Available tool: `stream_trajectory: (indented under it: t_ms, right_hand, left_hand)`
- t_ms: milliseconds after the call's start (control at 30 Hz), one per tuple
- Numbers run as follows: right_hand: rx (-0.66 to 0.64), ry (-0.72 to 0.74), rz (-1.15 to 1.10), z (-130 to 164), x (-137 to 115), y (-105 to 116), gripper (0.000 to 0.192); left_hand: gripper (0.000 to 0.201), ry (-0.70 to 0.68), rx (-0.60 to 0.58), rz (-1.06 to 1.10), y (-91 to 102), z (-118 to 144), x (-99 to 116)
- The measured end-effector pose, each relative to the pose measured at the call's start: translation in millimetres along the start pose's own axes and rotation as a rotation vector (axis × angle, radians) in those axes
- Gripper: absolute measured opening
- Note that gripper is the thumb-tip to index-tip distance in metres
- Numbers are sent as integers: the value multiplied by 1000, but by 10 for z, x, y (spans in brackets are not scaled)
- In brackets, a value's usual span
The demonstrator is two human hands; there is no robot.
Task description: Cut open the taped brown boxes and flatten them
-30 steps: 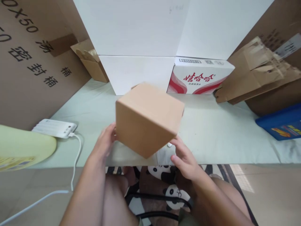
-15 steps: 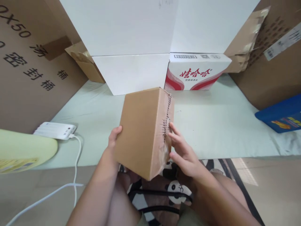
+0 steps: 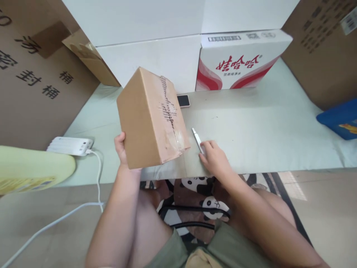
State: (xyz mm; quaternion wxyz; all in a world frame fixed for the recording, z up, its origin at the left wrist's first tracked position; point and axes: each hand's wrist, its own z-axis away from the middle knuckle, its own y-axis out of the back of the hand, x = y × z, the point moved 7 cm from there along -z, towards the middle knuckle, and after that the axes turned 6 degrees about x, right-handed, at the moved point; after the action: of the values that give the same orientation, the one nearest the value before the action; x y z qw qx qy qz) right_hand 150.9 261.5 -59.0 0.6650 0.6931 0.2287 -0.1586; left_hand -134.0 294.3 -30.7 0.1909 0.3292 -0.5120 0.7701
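My left hand (image 3: 121, 150) grips a brown cardboard box (image 3: 138, 123) by its left side, with the thumb on the face and the other fingers hidden. The box is tilted and held over the table. Its side turned to the right has clear tape with a jagged dark line along it, and the tape is wrinkled at the lower end. My right hand (image 3: 213, 156) is at the table, thumb and fingers closed on a slim white-and-silver knife-like tool (image 3: 196, 138). The tip of this tool points away from me, towards the upper left.
A pale green cloth covers the table (image 3: 251, 130). A dark-screened phone (image 3: 184, 101) lies partly behind the box. White cartons (image 3: 237, 67) stand at the back. A white power bank (image 3: 71, 146) with a cable is at left, near a yellow-green object (image 3: 36, 167). A blue package (image 3: 338, 119) sits at right.
The cardboard box has moved up and left in my left hand, turning its taped side more towards me. My right hand has left the box and taken hold of the slim tool.
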Motion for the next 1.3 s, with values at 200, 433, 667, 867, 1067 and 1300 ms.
stream_trajectory:
  t_ms: [200,433,667,867,1067,1300]
  right_hand:
    - [-3,-210,-515,14,100,188,41]
    - [135,84,-755,169,-195,510,29]
    - [243,312,-569,196,-254,600,29]
    - [219,323,-462,242,-246,550,32]
    - [213,275,-410,234,-183,550,34]
    - [193,268,-365,239,-190,514,39]
  left_hand:
    - [35,-61,24,-83,52,-3,67]
    - [36,-87,33,-146,9,21,74]
    - [43,-85,-1,-221,42,-9,70]
    - [42,-146,-24,-238,34,-8,77]
    - [42,-184,-91,-221,-41,24,77]
    - [40,-196,-87,-230,-126,55,45]
